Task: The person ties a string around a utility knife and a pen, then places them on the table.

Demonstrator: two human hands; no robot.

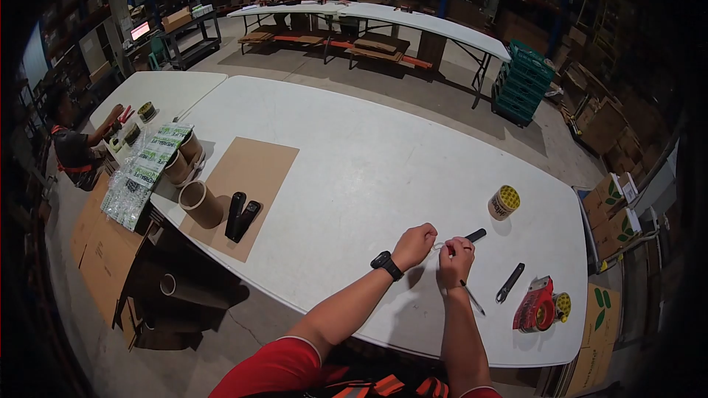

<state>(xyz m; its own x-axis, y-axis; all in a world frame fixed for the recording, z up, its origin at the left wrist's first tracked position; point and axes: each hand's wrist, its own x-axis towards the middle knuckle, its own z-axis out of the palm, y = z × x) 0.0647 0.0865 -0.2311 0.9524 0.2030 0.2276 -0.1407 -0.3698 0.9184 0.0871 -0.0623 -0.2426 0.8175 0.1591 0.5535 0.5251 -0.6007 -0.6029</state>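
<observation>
My left hand (pixel 417 245), with a black watch on the wrist, is closed over the white table (pixel 332 147). Close to its right, my right hand (pixel 456 256) has its fingers pinched together. A thin, pale loop (pixel 439 246) shows between the two hands, at the right fingertips; what the left fingers hold is hidden. Just beyond the right hand lies a black object (pixel 476 236). A thin pen-like item (pixel 476 302) is beside the right wrist. Farther right lies a black cutter-like tool (pixel 510 283).
Tape roll (pixel 504 203) and red tape dispenser (pixel 537 308) at right. Brown cardboard sheet (pixel 258 177), black stapler-like tool (pixel 242 217) and cardboard tube (pixel 200 205) at left. A person (pixel 74 144) works at far left; several people stand behind the far table (pixel 405 18).
</observation>
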